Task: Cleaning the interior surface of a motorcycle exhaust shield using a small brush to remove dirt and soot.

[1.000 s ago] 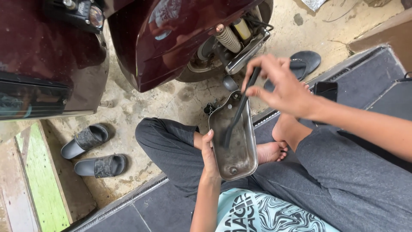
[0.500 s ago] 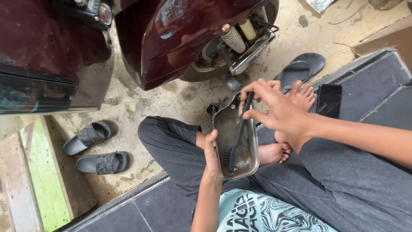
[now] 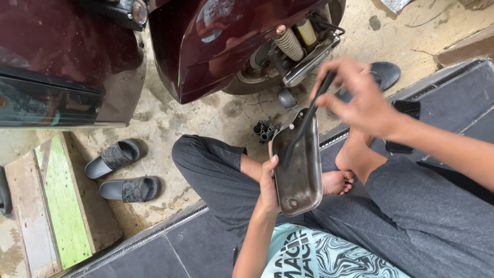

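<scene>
I sit cross-legged on dark tiles beside a maroon scooter (image 3: 221, 46). My left hand (image 3: 268, 186) grips the left edge of a dull metal cover (image 3: 301, 172), holding it up over my lap with its hollow side facing me. My right hand (image 3: 360, 98) pinches the upper end of a thin black rubber strip (image 3: 303, 126), which slopes down to the left into the cover. My bare feet (image 3: 342, 177) lie just right of the cover.
A small black engine part (image 3: 265, 129) lies on the cracked concrete near the scooter's rear wheel. Grey slippers (image 3: 121, 172) sit at left beside a green-painted plank (image 3: 62, 206). A black sandal (image 3: 385, 72) and a dark phone (image 3: 404, 109) lie at right.
My right hand dipped to the cover with the strip half a second ago, then rose up and right, drawing the strip's upper end out. My left hand keeps the cover steady.
</scene>
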